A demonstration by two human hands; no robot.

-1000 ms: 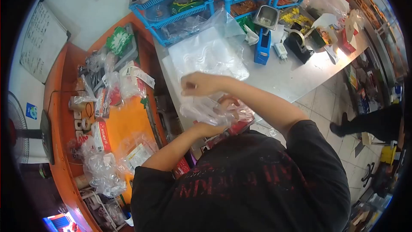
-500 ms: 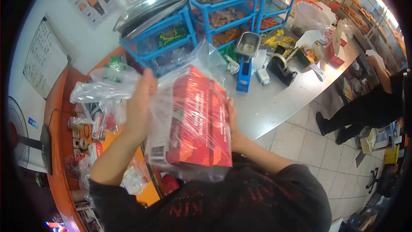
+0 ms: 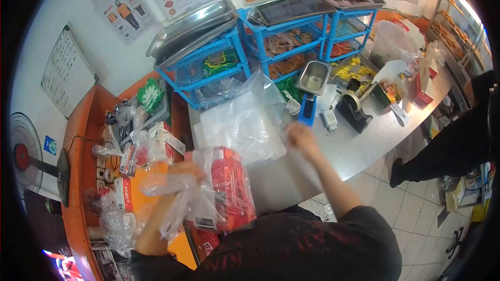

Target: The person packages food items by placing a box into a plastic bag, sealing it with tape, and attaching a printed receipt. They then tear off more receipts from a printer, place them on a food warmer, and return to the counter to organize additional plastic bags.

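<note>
A red printed box [image 3: 233, 190] sits inside a clear plastic bag [image 3: 204, 205], low in front of my body at the left. My left hand [image 3: 186, 170] is closed on the gathered bag beside the box. Over the metal counter, away from the box, is my right hand [image 3: 302, 138], its fingers curled together; whether anything small is in them is hidden. Just beyond that hand lies a narrow blue device [image 3: 307, 110]. A stack of clear plastic bags [image 3: 239, 125] rests on the counter between the two hands.
A black tape dispenser [image 3: 354, 113] and a small metal container [image 3: 314, 77] are on the metal counter [image 3: 333, 158]. Blue racks [image 3: 211, 70] with trays line the wall. Packaging crowds the orange shelf [image 3: 78, 174] at left. Another person [image 3: 442, 130] stands at right.
The bagged box has moved down and left with my left hand. My right hand has let go of the box and reached toward the blue device. The stacked bags are now uncovered.
</note>
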